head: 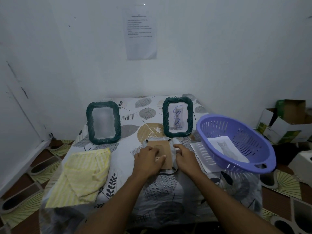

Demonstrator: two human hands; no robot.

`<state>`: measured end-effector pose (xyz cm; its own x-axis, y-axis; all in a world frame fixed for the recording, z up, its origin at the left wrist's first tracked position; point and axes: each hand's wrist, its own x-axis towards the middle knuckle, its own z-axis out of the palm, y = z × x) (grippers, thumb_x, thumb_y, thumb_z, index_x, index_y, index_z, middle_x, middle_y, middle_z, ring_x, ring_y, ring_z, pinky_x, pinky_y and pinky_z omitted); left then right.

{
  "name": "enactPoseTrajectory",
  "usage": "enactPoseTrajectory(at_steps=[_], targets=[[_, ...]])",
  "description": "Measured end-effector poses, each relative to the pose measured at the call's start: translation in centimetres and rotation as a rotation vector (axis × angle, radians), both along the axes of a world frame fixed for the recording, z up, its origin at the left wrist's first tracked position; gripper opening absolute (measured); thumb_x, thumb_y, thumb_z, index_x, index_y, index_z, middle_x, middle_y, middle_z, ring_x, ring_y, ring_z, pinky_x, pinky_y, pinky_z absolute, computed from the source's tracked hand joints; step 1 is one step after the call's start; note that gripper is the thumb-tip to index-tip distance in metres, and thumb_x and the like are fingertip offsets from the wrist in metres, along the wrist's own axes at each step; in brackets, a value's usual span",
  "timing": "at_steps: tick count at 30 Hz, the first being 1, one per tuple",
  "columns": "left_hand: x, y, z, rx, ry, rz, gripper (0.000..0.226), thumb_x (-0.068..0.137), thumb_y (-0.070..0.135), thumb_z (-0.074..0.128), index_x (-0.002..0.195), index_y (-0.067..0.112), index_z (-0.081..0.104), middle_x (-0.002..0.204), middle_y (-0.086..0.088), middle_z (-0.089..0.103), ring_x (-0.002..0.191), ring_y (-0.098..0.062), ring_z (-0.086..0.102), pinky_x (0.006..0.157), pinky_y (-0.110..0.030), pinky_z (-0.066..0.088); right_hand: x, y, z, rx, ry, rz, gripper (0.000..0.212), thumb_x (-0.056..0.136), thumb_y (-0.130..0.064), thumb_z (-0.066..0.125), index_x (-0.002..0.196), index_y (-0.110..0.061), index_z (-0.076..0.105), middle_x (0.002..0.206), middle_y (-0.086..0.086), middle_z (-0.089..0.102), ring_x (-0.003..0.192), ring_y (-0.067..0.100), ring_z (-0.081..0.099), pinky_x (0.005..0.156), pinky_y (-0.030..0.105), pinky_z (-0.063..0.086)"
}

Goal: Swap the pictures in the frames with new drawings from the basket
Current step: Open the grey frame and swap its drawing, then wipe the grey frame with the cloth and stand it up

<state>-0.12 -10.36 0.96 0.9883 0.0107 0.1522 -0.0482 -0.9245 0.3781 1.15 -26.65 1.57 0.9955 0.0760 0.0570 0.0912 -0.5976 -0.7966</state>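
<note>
Your left grip point(148, 157) and right grip point(184, 157) press open-fingered on the face-down frame point(164, 149) at desk point(128, 168) centre (2 upright frames point(103, 122) stand at the far edge); forcing its tabs point(169, 140) may snap them.

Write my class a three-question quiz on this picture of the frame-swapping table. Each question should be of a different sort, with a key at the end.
1. True or false: the purple basket is empty.
2. The frame that the left hand and the right hand touch: A) stands upright; B) lies face down, brown backing up; C) hangs on the wall.
3. Fill in: the standing frame nearest the basket shows a ____ scribble.
Key: 1 false, a cat drawing lies in it; 2 B; 3 blue.
</note>
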Motion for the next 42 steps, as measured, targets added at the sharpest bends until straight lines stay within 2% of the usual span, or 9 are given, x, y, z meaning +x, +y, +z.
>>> enactPoseTrajectory(at_steps=[8,12,19,24,29,33,36,39,42], targets=[[0.4,-1.6,2.9,-0.191,0.172,0.125,0.105,0.058,0.089,0.043,0.137,0.021,0.041,0.138,-0.01,0.047,0.126,-0.034,0.042,0.101,-0.05,0.039,-0.6,1.2,3.6,0.561,0.072,-0.053,0.026,0.095,-0.01,0.046,0.112,-0.022,0.061,0.106,0.0,0.068,0.097,0.011,0.064,0.07,0.024,0.049],[-0.4,-0.8,4.6,-0.711,0.127,0.143,0.063,0.077,0.041,0.07,0.132,0.023,0.046,0.128,-0.004,0.055,0.109,-0.025,0.058,0.093,-0.044,0.051,-0.7,1.5,5.3,0.609,0.06,-0.015,0.024,0.093,-0.012,0.049,0.112,-0.021,0.062,0.108,-0.004,0.069,0.102,0.009,0.062,0.068,0.022,0.043],[-3.3,1.2,5.8,-1.706,0.206,0.02,0.031,0.091,0.011,0.048,0.118,0.001,0.061,0.11,-0.022,0.066,0.094,-0.033,0.064,0.08,-0.042,0.056,-0.4,1.6,4.4,0.577,0.197,-0.137,0.036,0.097,-0.03,0.052,0.131,-0.018,0.051,0.123,0.003,0.057,0.11,0.021,0.055,0.094,0.039,0.047],[-5.1,2.2,5.0,-1.848,0.304,-0.023,0.031,0.093,0.014,0.042,0.114,0.003,0.063,0.103,-0.019,0.07,0.084,-0.029,0.068,0.065,-0.035,0.059,-0.7,1.8,4.0,0.819,0.304,-0.106,0.03,0.095,-0.01,0.054,0.126,-0.011,0.057,0.103,0.01,0.07,0.081,0.025,0.066,0.064,0.034,0.054],[-5.3,3.8,4.3,-1.511,0.22,-0.028,0.029,0.095,0.007,0.042,0.113,0.003,0.064,0.108,-0.018,0.07,0.099,-0.033,0.067,0.087,-0.046,0.052,-0.9,1.6,4.3,0.971,0.328,-0.101,0.022,0.096,-0.006,0.054,0.115,-0.008,0.065,0.101,0.01,0.072,0.083,0.027,0.065,0.064,0.033,0.054],[-4.8,7.1,4.1,-0.774,-0.008,0.024,0.019,0.097,0.028,0.052,0.096,0.017,0.068,0.093,-0.005,0.07,0.086,-0.022,0.065,0.079,-0.037,0.051,-0.7,1.9,4.0,0.922,0.323,-0.066,0.022,0.097,-0.007,0.051,0.113,-0.006,0.066,0.103,0.014,0.072,0.082,0.027,0.064,0.067,0.034,0.053],[-4.6,11.0,3.1,-0.268,-0.209,0.271,0.037,0.089,0.042,0.06,0.112,0.014,0.063,0.108,-0.004,0.064,0.099,-0.02,0.058,0.084,-0.032,0.047,-0.8,2.1,3.7,0.872,0.313,-0.066,0.021,0.097,-0.007,0.051,0.11,-0.006,0.066,0.102,0.013,0.072,0.081,0.027,0.064,0.065,0.032,0.051],[-5.0,14.2,1.5,0.092,-0.041,0.424,0.071,0.078,0.066,0.058,0.121,0.01,0.058,0.126,-0.012,0.054,0.118,-0.029,0.047,0.092,-0.039,0.044,-0.9,2.8,3.1,0.846,0.319,-0.072,0.021,0.097,-0.008,0.05,0.11,-0.007,0.066,0.104,0.014,0.072,0.083,0.028,0.065,0.067,0.033,0.051],[-5.7,14.7,-0.6,0.217,0.09,0.364,0.062,0.08,0.065,0.054,0.111,0.011,0.06,0.125,-0.01,0.053,0.114,-0.028,0.046,0.088,-0.039,0.043,-0.9,3.5,2.9,0.846,0.331,-0.07,0.021,0.096,-0.007,0.05,0.112,-0.005,0.065,0.106,0.015,0.071,0.081,0.026,0.064,0.063,0.03,0.05]])
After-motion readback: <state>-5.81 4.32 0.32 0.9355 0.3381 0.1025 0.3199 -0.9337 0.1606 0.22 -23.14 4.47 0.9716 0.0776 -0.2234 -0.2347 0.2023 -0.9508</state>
